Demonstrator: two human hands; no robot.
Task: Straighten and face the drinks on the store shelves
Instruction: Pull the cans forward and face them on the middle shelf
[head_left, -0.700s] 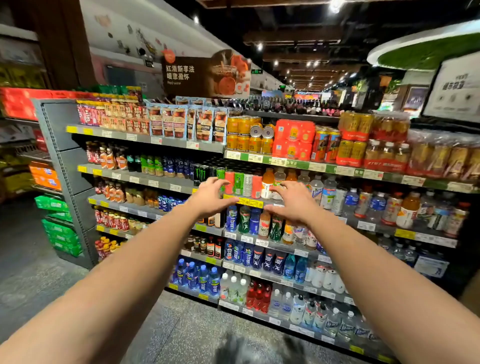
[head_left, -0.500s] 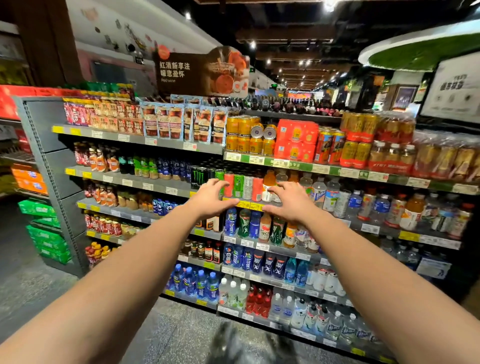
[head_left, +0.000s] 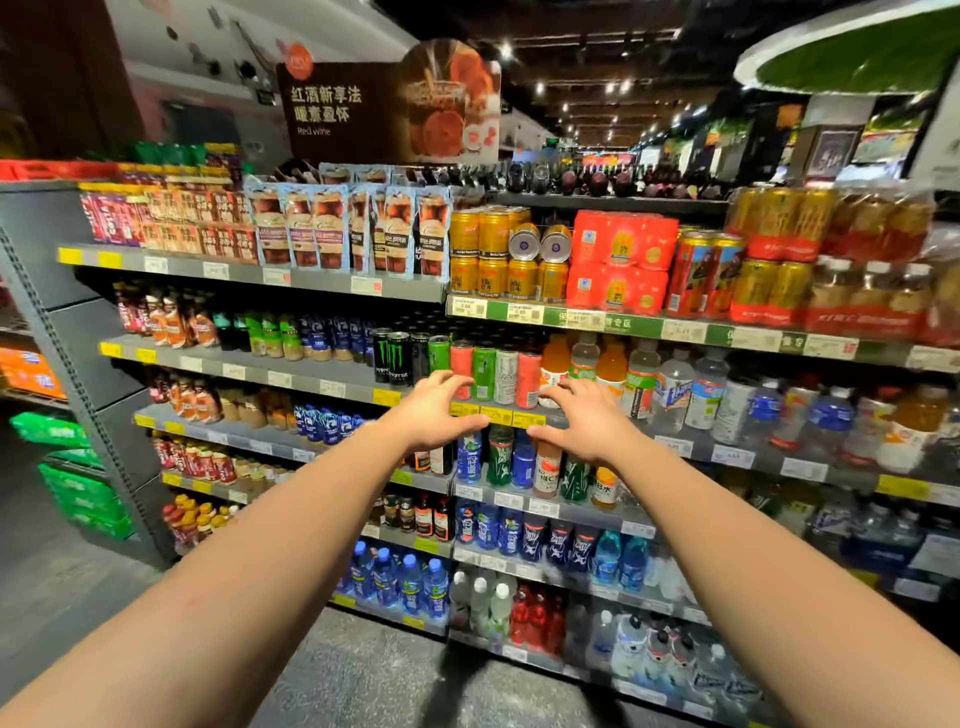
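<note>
Your two hands reach, empty and spread, toward the slim cans on the second shelf.

From the left: the black energy cans (head_left: 393, 357) stand clear of your left hand (head_left: 434, 411), whose fingers are open and curled just in front of the pink can (head_left: 462, 364), hiding its base; whether they touch it is hard to tell. The green can (head_left: 484, 372), grey can (head_left: 505, 376) and red can (head_left: 528, 379) stand upright between your hands on the shelf edge (head_left: 496, 415). Your right hand (head_left: 584, 421) is open too, covering the foot of the orange bottles (head_left: 555, 364). Farther right, the clear bottles (head_left: 675, 389) blur, labels unreadable.
</note>
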